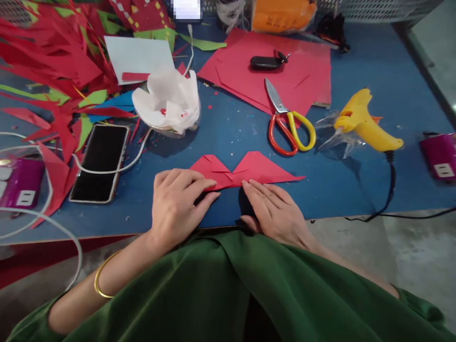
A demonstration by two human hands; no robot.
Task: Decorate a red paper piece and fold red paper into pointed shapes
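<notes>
A folded red paper [256, 168] with two raised peaks and a thin pointed right tip lies near the front edge of the blue table. At its left end, my left hand [178, 202] is closed on the lower edge, thumb and forefinger close together there. My right hand [272, 209] rests with stretched fingers, the fingertips pressing on the lower edge right of the middle; its thumb is tucked low, apart from the paper. Beyond the paper lie scissors [283, 116] with one red and one yellow handle loop. My fingers hide part of the paper's left end.
Right of the scissors lies a yellow glue gun [370, 121] with a black cord. A phone [101, 164], white cable and paper-lined bowl [167, 104] are at left. Red sheets [231, 71] carry a black key fob [267, 62]. Paper scraps [67, 57] heap at back left.
</notes>
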